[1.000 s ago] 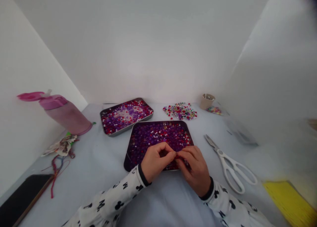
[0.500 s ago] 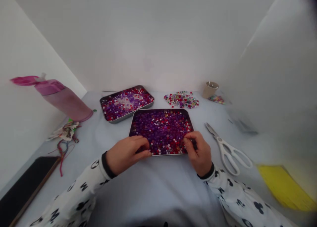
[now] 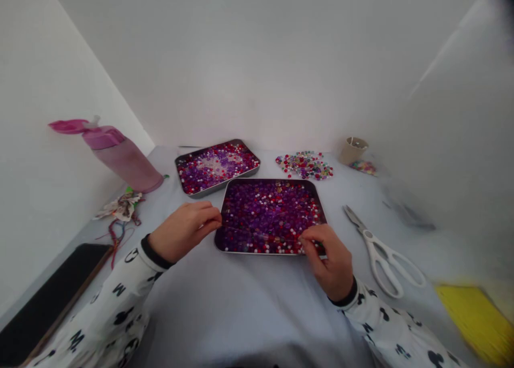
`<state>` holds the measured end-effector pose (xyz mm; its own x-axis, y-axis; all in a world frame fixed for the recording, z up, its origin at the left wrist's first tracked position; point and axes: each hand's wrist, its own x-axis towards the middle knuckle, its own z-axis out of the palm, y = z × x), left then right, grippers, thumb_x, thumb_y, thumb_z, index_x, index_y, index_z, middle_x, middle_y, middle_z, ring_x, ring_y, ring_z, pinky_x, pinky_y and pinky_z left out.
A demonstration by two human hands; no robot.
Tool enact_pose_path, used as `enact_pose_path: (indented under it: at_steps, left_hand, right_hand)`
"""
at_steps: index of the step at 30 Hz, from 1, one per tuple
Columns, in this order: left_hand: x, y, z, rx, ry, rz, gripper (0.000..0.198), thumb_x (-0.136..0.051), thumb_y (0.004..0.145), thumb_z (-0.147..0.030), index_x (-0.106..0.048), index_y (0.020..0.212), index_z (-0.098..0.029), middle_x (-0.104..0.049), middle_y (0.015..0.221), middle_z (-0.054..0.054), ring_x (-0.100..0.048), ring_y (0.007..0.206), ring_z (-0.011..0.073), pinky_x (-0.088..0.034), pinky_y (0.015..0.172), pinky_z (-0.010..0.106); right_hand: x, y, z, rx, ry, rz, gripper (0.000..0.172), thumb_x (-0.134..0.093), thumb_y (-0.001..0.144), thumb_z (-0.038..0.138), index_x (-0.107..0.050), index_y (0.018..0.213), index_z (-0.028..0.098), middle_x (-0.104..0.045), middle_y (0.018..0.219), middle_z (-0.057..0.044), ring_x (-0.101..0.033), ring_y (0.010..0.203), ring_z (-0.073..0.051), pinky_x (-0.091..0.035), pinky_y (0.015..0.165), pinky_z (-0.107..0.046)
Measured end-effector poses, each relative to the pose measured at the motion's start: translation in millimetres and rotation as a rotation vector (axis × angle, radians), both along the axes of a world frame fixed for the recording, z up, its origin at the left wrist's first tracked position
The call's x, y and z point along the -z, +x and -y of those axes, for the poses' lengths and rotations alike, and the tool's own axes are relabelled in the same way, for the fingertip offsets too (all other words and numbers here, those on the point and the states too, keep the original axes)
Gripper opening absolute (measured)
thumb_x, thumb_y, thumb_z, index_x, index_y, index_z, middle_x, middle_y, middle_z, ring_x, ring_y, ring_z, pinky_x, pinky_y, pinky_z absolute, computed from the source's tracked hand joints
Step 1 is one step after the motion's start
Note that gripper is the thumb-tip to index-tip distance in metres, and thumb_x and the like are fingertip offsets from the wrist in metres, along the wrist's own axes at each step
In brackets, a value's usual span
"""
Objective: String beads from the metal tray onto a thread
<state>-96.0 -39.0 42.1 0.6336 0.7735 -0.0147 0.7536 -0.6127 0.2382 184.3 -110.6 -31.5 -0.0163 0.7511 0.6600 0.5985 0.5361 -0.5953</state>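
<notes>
A thin thread [image 3: 244, 230] runs nearly straight between my two hands, across the near part of a metal tray [image 3: 273, 254] full of purple, red, white and gold beads. My left hand [image 3: 182, 231] pinches one end just off the tray's left edge. At the tray's near right corner, my right hand [image 3: 330, 261] pinches the other end with thumb and forefinger. Whether a bead sits on the thread near my right fingertips is too small to tell. A second tray [image 3: 212, 187] of purple, red and white beads stands behind, to the left.
Loose colourful beads [image 3: 305, 165] lie behind the tray, near a paper cup [image 3: 352, 151]. White-handled scissors [image 3: 379, 250] and a yellow sheet [image 3: 476, 317] are on the right. To the left are a pink bottle [image 3: 126, 164], coloured cords [image 3: 118, 234] and a dark flat object [image 3: 52, 298].
My left hand has drawn away leftward from the tray's near edge, and the thread now shows stretched between both hands. My right hand stays by the near right corner. The view has shifted slightly.
</notes>
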Motion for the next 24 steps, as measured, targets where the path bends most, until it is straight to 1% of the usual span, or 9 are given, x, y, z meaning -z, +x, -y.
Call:
enact_pose_path:
  at_steps: [4,7,12,16,20,24]
  left_hand:
    - [7.2,2,0,-0.026,0.076,-0.106,0.023,-0.043,0.087,-0.026,-0.061,0.077,-0.017,-0.056,0.079,0.004,-0.052,0.074,0.0150,-0.037,0.072,0.028]
    - [6.8,7,3,-0.047,0.103,-0.118,0.023,-0.043,0.086,-0.027,-0.061,0.077,-0.017,-0.057,0.080,0.004,-0.052,0.076,0.0157,-0.037,0.074,0.029]
    - [1.1,9,11,0.008,0.056,-0.070,0.023,-0.041,0.088,-0.026,-0.062,0.079,-0.017,-0.057,0.080,0.004,-0.051,0.075,0.0148,-0.037,0.075,0.028]
    - [0.7,11,16,0.043,-0.005,-0.044,0.022,-0.042,0.087,-0.026,-0.061,0.079,-0.018,-0.057,0.081,0.003,-0.051,0.075,0.0142,-0.037,0.074,0.026]
    - [4.0,14,16,0.002,0.014,-0.102,0.022,-0.044,0.086,-0.025,-0.062,0.075,-0.018,-0.058,0.080,0.003,-0.053,0.075,0.0148,-0.036,0.073,0.028]
    - [4.2,16,16,-0.032,0.021,-0.153,0.019,-0.046,0.085,-0.025,-0.063,0.079,-0.019,-0.060,0.082,0.003,-0.053,0.079,0.0170,-0.035,0.075,0.031]
  right_hand:
    - [0.5,0,-2,0.000,0.011,0.076,0.010,-0.049,0.082,0.012,-0.055,0.082,0.019,-0.060,0.077,-0.005,-0.055,0.074,-0.018,-0.044,0.067,-0.034]
    - [1.7,0,-1,0.016,0.003,0.078,0.010,-0.049,0.082,0.013,-0.056,0.082,0.020,-0.060,0.076,-0.005,-0.056,0.075,-0.018,-0.045,0.068,-0.034]
    - [1.7,0,0,0.080,0.030,0.040,0.010,-0.050,0.080,0.012,-0.055,0.081,0.021,-0.059,0.077,-0.004,-0.056,0.080,-0.019,-0.045,0.074,-0.036]
    - [2.1,1,0,0.124,0.056,0.007,0.011,-0.050,0.080,0.011,-0.054,0.082,0.021,-0.057,0.078,-0.004,-0.055,0.083,-0.020,-0.044,0.077,-0.038]
    - [3.9,2,-2,0.149,0.030,0.043,0.008,-0.051,0.080,0.014,-0.054,0.082,0.021,-0.058,0.078,-0.004,-0.055,0.082,-0.019,-0.044,0.074,-0.037]
    - [5.2,2,-4,0.139,0.026,0.077,0.008,-0.050,0.081,0.014,-0.054,0.081,0.021,-0.058,0.078,-0.004,-0.055,0.080,-0.019,-0.044,0.073,-0.036]
